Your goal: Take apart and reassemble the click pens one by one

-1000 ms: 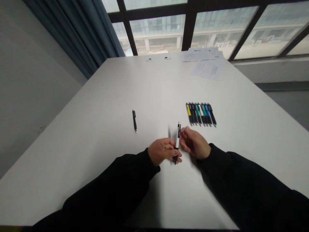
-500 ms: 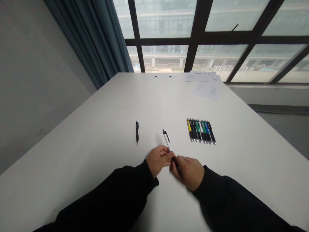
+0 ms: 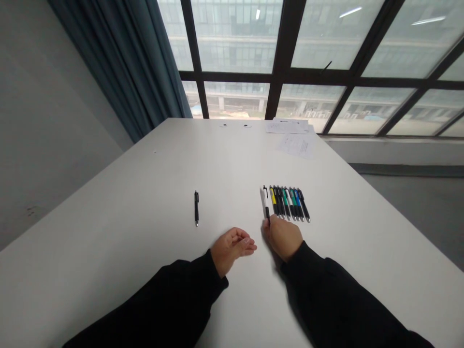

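Between the thumb and fingers of my right hand [image 3: 284, 237] is the lower end of a white pen [image 3: 266, 199] with a black grip. Its clicker end points away from me, just left of a row of pens [image 3: 289, 203] lying side by side in yellow, black, green, white and blue. My left hand [image 3: 234, 249] holds nothing; its fingers are loosely curled and slightly apart over the table. Farther to the left, a lone black pen [image 3: 196, 209] lies on the white surface, touched by neither hand.
The white table [image 3: 152, 208] stretches toward a window [image 3: 235, 96]. Sheets of paper [image 3: 293, 140] lie at its far right. Two small cable holes sit near the far edge. A blue curtain [image 3: 126, 63] hangs at the left beside a grey wall.
The white pen has left my left hand and moved right beside the row, in my right hand. My left hand has let go of it. The view has shifted slightly.
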Available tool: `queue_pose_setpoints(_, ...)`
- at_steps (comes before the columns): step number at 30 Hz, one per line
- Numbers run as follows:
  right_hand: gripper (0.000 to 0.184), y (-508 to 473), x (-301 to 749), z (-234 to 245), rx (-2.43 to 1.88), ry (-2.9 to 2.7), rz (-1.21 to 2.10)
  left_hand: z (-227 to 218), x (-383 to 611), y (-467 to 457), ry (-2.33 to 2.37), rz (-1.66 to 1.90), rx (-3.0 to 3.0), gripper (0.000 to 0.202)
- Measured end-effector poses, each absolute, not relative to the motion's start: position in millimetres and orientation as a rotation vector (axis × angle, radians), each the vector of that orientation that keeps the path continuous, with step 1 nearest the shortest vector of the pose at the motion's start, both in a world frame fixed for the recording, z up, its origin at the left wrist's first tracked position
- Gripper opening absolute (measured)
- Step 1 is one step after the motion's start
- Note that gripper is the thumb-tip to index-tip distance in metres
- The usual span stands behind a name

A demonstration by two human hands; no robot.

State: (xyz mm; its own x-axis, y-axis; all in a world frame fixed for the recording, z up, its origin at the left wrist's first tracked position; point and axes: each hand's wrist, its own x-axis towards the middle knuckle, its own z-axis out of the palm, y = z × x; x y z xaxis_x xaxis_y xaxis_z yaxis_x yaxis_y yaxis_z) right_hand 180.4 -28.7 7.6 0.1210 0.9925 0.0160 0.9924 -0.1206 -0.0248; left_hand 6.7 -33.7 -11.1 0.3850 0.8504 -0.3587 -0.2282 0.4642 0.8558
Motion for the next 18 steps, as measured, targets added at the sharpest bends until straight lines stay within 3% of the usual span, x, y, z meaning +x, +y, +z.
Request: queue_pose_setpoints(18,0.032,-22.9,189.9,3.6,-2.341,-2.013,-0.010,-12.1,5.0,-35.4,0.894,0.758,0.880,0.049)
